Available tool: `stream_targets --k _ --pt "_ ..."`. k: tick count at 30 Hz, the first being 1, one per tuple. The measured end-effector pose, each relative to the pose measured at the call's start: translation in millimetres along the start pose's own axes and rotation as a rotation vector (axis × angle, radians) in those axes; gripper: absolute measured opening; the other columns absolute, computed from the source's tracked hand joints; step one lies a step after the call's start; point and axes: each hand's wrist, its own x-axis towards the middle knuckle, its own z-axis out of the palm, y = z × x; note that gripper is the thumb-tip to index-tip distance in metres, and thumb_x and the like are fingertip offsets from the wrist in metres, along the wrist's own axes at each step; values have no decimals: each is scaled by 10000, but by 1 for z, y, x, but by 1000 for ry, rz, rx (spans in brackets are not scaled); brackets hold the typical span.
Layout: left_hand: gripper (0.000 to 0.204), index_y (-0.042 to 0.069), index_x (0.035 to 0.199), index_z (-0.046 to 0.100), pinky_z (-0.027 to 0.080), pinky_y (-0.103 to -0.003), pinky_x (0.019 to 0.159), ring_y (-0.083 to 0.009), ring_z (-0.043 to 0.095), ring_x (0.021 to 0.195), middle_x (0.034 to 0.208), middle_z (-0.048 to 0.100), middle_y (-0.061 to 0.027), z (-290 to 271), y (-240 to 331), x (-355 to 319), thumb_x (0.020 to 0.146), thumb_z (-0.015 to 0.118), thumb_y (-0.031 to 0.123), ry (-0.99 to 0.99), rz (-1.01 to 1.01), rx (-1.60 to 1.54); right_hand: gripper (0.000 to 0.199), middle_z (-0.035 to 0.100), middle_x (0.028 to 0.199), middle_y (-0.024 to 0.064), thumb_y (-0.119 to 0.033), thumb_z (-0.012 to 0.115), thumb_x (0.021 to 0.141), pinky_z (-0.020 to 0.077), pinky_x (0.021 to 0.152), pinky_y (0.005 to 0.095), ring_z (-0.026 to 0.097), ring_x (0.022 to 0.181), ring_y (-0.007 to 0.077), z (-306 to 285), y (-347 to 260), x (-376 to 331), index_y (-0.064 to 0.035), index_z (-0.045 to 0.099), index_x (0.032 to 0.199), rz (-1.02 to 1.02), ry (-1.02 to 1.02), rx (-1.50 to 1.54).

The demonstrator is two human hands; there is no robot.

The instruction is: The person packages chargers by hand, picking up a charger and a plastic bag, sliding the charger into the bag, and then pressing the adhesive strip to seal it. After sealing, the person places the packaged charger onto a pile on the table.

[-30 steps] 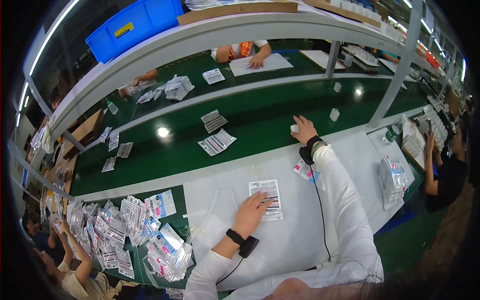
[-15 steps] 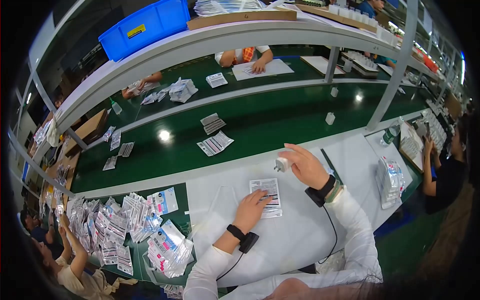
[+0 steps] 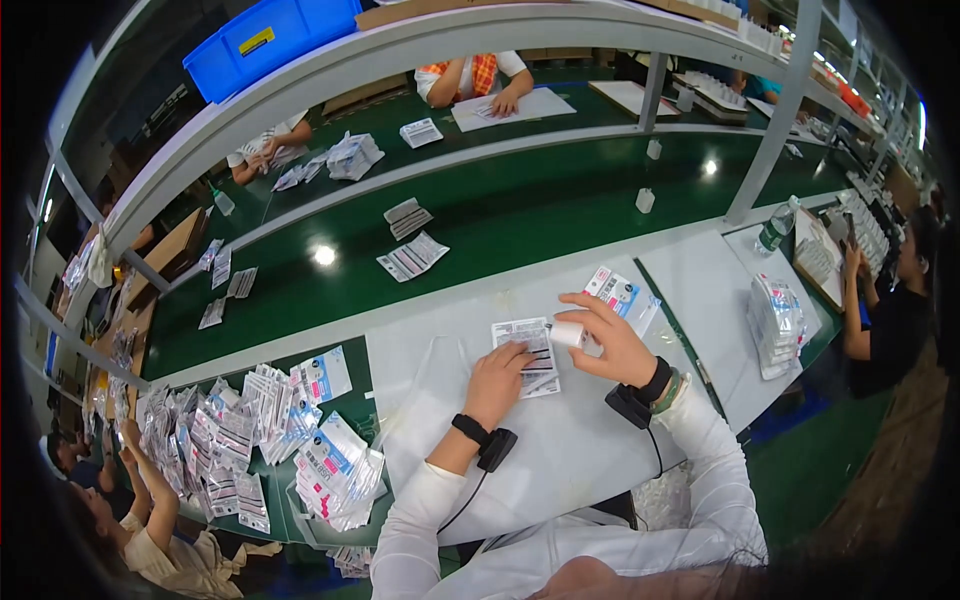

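A white plug-in charger (image 3: 567, 333) is gripped between thumb and fingers of my right hand (image 3: 612, 345), just beside a printed pouch. That pouch (image 3: 541, 378) lies flat on the white work surface (image 3: 450, 480), dark-striped side up, with a second sheet or pouch edge showing under it. My left hand (image 3: 497, 383) rests on its left part with the fingers laid flat across it. Beyond my right hand lies a blue, pink and white pouch (image 3: 628, 298), partly covered by the hand.
A heap of pouches (image 3: 215, 445) fills the left side. Pouches (image 3: 413, 256) and white chargers (image 3: 645, 200) sit on the green conveyor belt (image 3: 500, 220). At right stand a pouch stack (image 3: 776, 325) and a bottle (image 3: 775, 232). A shelf (image 3: 480, 32) spans above; co-workers sit around.
My right hand has brought the charger down and closer to the pouch under my left hand, turning its prongs out of sight. The blue-and-pink pouch behind it now shows. The view has shifted slightly.
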Motion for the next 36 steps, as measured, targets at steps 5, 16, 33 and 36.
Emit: stream_targets --k 5,16,33,36 --pt "391 137 1118 648 427 -401 945 -245 525 1200 1252 589 -47 -3 -2 -4 764 560 -5 1 -18 14 490 622 1057 105 -216 737 752 501 725 378 592 891 277 20 9 -7 -80 532 1176 -26 -57 -379" --pt "286 55 1040 678 429 -378 1024 -295 541 1186 1231 621 -92 -9 -17 -1 762 617 29 -38 -81 -303 496 622 1052 99 -249 720 780 459 891 375 562 1004 303 75 33 -6 -90 538 1214 -253 -18 -265" --pt "174 88 999 713 471 -399 954 -277 577 1132 1120 664 -61 -6 -14 1 845 635 105 73 3 -282 366 635 1081 15 -243 698 777 434 868 365 574 1001 224 53 18 -29 -180 644 1134 -200 -288 -204" --pt "171 93 1008 711 465 -398 956 -269 569 1143 1110 666 -49 -2 -17 0 866 622 128 70 12 -274 331 632 1059 3 -233 711 770 432 867 356 576 993 219 56 20 -31 -190 657 1094 -230 -281 -201"
